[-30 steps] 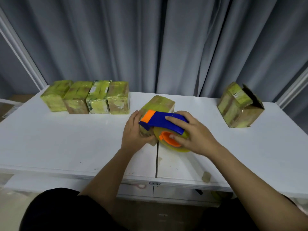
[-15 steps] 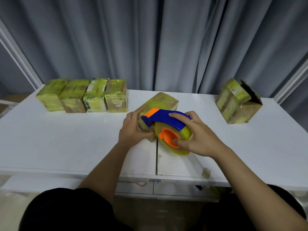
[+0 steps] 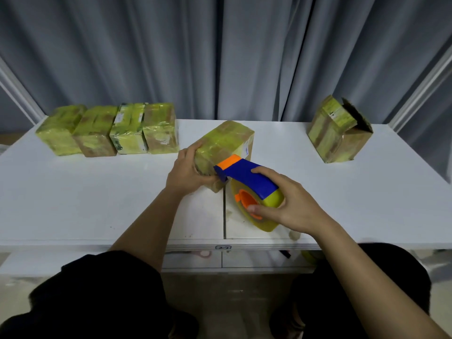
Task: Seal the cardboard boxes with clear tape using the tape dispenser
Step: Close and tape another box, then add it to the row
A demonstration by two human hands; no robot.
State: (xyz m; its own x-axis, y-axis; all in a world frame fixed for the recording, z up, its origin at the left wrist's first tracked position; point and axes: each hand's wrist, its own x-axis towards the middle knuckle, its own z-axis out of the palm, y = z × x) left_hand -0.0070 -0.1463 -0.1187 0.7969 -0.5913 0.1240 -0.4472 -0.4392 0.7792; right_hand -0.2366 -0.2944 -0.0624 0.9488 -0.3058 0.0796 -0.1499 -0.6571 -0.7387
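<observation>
Big grey curtain (image 3: 220, 57) fills the whole far side, hanging in folds behind a white tabletop (image 3: 73, 192) that has a seam running near-to-far down the middle.

On the far left of the tabletop there's a row of four taped boxes (image 3: 107, 129) lined up side by side and touching, all glossy yellow-green from the tape wrap with brown cardboard showing through in patches. Far right, well apart from everything else, sits an open cardboard box (image 3: 338, 130) tipped onto an edge, one dark flap sticking out on its right side, with bands of tape already on it.

The box being worked on (image 3: 225, 143) is in the middle, turned at an angle to the tabletop edge, shiny tape over its top and sides, and a pale label on its right face. The left hand (image 3: 188, 171) grips its near-left corner, fingers curled over the top edge.

The tape dispenser (image 3: 247, 182) is just near-right of that box: blue body, orange front end touching the box's near side, and a roll of yellowish clear tape on an orange hub. The right hand (image 3: 291, 204) holds it, fingers wrapped over the blue handle and thumb pressed on the hub.

Black sleeves (image 3: 97, 289) at the near edge.
</observation>
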